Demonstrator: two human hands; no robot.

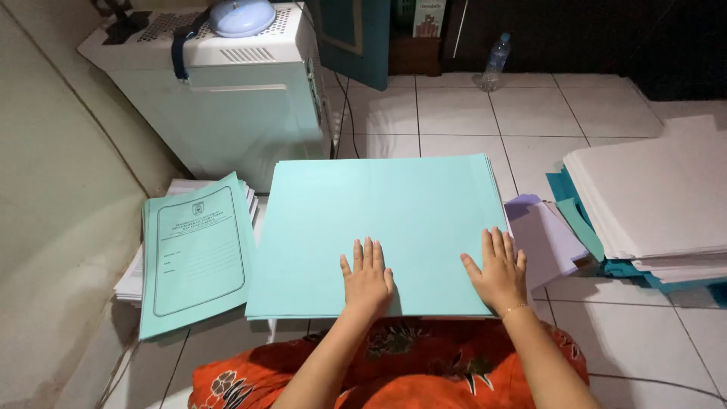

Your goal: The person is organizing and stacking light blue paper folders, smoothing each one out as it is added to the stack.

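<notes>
White tiled floor [454, 113] is reflecting dim light; a white cabinet [227, 113] is standing against the pale wall [45, 197].

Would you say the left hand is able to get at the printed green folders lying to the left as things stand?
Probably yes: the left hand lies flat on the plain sheets, and the printed green folders sit just beside them with nothing between.

A printed green folder [195, 254] lies left on the tiled floor [469, 113]. A white paper stack [655, 197] sits right; a plastic bottle [494, 63] stands beyond, near a white machine [227, 98].
</notes>
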